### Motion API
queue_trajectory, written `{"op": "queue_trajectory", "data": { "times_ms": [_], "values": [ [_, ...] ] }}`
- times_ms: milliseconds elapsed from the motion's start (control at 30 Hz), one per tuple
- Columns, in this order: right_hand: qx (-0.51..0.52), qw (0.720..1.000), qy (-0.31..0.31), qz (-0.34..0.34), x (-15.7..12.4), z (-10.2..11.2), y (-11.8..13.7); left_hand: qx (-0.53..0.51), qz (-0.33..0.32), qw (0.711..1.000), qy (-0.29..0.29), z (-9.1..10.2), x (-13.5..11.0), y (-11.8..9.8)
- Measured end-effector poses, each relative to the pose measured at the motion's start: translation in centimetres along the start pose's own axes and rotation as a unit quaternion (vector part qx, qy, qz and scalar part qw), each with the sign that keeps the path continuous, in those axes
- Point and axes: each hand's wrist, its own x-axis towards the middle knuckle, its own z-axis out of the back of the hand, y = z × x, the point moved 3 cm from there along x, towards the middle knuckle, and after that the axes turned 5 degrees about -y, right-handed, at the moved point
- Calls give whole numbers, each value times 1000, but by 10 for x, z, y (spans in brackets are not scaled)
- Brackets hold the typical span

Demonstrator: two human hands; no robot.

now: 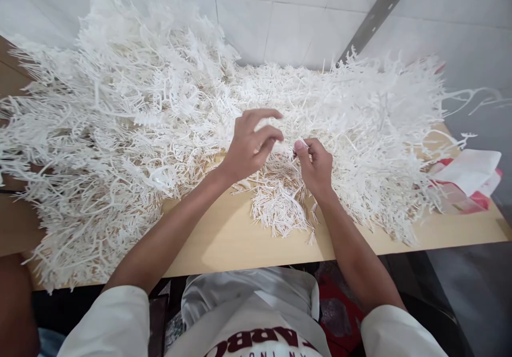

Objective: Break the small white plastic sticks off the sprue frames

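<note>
Spiky white strands [120,106], plastic-looking and tangled, sprawl left to right across the smooth, wood-toned desk [240,234]. The left hand [250,146] curves loosely open, visibly empty; the right hand [318,167] pinches a thin white piece [306,144] beyond a near heap [280,212].

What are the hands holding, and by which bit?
The right hand pinches what looks like a small white piece; which part of it is too small to tell. The left hand shows nothing held.
</note>
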Motion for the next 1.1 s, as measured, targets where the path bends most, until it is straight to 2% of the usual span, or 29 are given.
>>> {"op": "queue_trajectory", "data": {
  "times_ms": [100,167,300,400,567,733,900,967,1033,1100],
  "values": [
    [11,1000,-5,-7,1,-2,-2,49,-107,987,110,-10,-6,-8],
    [23,1000,-13,-15,1,-1,-3,77,-123,982,124,-16,-9,-4],
    [64,998,13,-24,0,-2,-3,81,-73,988,106,-24,-10,11],
    [55,998,28,-6,0,-3,0,72,-34,991,105,-25,-9,17],
    [6,999,-31,41,1,-1,1,-5,42,992,117,-24,-7,24],
    [-43,995,-72,53,-2,-3,1,-36,33,989,139,-29,-11,26],
    [-25,995,-101,6,-4,-12,-9,-43,12,989,141,-39,-17,32],
    [29,991,-118,-50,1,-13,-22,-28,-5,986,162,-42,-21,35],
    [113,973,-158,-122,6,-11,-38,-12,-11,982,186,-43,-25,38],
    [154,964,-159,-147,11,-9,-47,-10,6,983,181,-42,-27,41]
  ]
}}
